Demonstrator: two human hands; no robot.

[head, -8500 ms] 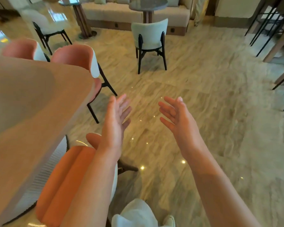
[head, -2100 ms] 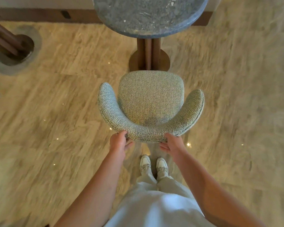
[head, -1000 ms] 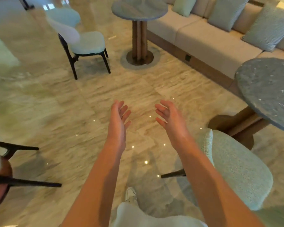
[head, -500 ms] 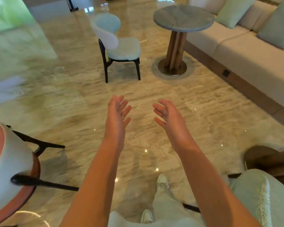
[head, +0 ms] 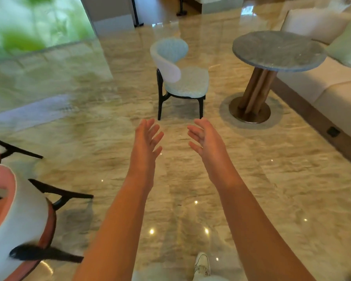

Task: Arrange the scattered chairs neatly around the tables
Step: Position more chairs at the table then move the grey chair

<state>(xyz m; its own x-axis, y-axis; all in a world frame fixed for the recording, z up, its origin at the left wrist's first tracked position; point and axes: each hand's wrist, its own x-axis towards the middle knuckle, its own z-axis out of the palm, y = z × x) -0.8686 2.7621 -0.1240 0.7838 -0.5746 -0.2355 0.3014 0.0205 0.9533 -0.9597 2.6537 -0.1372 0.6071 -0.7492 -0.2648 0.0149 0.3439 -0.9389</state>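
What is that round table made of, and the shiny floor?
The round table top looks like grey speckled stone with a dull finish. Its leg looks like brown wood, standing on a metal-looking disc. The floor looks like polished, veined marble or tile: it mirrors the lights.

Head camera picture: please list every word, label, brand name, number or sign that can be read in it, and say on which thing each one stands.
There are none to read.
Pale green chair: no label or mark shows.
Round grey table: only stone pattern on the top.
Sofa: plain; the small dark plate on its base is too small to show any mark.
White shoe: too blurred to show a brand.
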